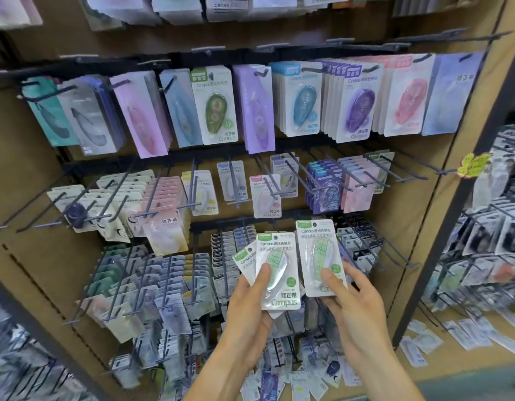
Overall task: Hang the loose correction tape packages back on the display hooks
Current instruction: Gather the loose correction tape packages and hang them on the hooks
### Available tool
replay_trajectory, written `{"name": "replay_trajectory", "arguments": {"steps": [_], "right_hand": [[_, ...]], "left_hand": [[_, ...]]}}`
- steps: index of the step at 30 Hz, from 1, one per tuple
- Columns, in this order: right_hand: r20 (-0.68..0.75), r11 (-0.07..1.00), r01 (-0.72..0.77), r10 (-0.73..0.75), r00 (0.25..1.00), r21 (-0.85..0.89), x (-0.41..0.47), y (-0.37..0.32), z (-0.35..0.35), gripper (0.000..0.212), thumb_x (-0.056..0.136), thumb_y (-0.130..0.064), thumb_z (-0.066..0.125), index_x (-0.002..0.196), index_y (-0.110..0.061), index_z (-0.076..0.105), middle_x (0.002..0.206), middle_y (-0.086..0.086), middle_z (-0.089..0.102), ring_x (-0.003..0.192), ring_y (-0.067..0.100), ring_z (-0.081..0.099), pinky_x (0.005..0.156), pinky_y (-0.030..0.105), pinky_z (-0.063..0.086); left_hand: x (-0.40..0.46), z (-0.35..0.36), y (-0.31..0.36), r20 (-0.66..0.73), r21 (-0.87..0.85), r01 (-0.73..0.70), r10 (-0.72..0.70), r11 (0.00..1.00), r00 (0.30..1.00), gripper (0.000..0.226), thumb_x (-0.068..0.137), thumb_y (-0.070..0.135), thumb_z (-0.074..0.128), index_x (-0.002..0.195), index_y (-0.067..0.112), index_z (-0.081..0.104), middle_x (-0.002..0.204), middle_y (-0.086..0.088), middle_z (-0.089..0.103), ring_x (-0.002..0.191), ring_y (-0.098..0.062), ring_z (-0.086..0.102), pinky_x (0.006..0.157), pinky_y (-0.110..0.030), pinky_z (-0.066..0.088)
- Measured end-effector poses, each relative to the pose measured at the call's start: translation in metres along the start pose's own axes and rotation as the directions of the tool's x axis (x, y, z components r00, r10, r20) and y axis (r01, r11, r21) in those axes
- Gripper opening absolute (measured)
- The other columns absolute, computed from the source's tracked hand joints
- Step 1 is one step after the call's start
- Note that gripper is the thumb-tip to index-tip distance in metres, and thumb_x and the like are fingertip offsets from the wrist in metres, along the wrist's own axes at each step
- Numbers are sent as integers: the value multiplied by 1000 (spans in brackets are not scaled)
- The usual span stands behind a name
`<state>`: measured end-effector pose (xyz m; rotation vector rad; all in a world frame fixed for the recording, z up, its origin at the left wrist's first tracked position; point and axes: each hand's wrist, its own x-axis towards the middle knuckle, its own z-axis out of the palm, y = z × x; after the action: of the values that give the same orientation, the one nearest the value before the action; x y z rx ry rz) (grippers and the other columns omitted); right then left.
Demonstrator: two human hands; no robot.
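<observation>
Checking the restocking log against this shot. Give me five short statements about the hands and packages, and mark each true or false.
1. The left hand holds more than one green package. True.
2. The right hand holds nothing. False: it grips a single green package.
3. The package in the right hand hangs on a hook. False: it is held in front of the display, off any hook.
4. A green package hangs in the top row. True.
5. The yellow tag sits left of the display. False: it is at the right.
</observation>
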<state>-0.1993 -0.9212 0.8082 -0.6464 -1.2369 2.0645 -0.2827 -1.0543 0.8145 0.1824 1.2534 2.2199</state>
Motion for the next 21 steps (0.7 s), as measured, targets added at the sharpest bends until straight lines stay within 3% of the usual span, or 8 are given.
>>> {"name": "replay_trajectory", "arguments": {"steps": [5,10,14,19,21], "right_hand": [[-16,999,-3,3,1000,39,13,-8,-21,32,92,-13,72,123,-16,66,114,3,78,103,21,75,85,37,56],[-197,970,27,22,980,240,52,-32,-79,25,97,-14,66,122,-13,68,122,6,75,116,23,69,94,35,53],[-195,937,59,10,981,345,86,-58,-105,26,100,-14,61,126,-15,64,133,7,69,122,21,65,110,40,47],[-201,921,90,-13,980,379,115,-83,-119,27,101,-14,61,128,-16,62,127,3,70,115,17,67,99,36,51],[-200,918,92,-14,980,387,124,-88,-122,27,100,-13,62,127,-14,63,126,3,71,114,17,67,97,36,52]], "left_hand": [[9,8,-12,7,13,11,-12,1000,1000,39,100,28,62,139,23,60,126,-10,76,114,-37,73,94,-53,60],[20,32,-30,31,26,69,-70,997,997,36,101,27,61,137,21,62,120,-12,77,101,-36,77,74,-45,67],[28,62,-43,47,32,90,-92,995,995,36,101,26,62,137,21,62,120,-12,77,102,-35,77,75,-44,67],[37,92,-54,96,62,82,-87,995,992,37,102,28,61,138,21,63,123,-12,77,105,-35,76,69,-39,66],[40,98,-58,106,64,86,-92,994,990,40,102,29,61,140,20,62,125,-13,75,111,-37,74,74,-41,67]]}}
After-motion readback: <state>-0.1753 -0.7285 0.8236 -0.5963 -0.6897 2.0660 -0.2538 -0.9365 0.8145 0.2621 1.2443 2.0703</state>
